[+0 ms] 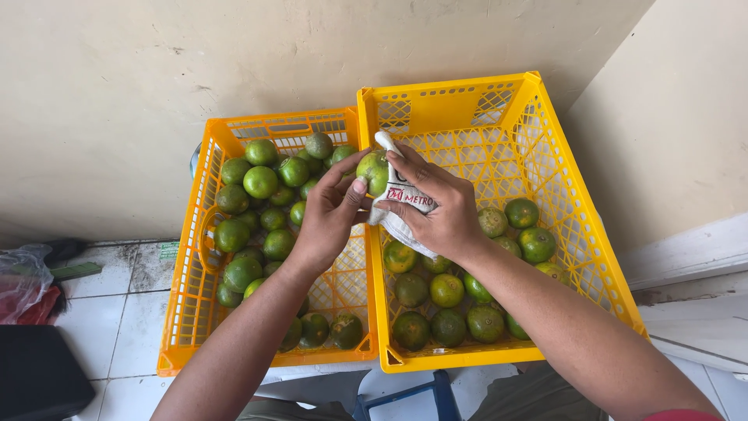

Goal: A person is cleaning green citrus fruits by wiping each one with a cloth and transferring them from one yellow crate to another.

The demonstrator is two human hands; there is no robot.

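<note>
My left hand (327, 214) holds a green citrus fruit (373, 169) by its fingertips above the seam between two yellow plastic crates. Pressed against that fruit is a white cloth with red and black print (401, 206), gripped by my right hand (436, 206). The left crate (187, 296) is filled with several green fruits (261, 182), mostly along its left side and far end. Several more green fruits (446, 290) lie across the near half of the right crate (592, 265).
Both crates stand against a beige wall. A white tiled floor (117, 312) lies to the left, with a red and clear plastic bag (23, 284) and a black object (35, 374) on it. A blue stool frame (421, 394) shows below the crates.
</note>
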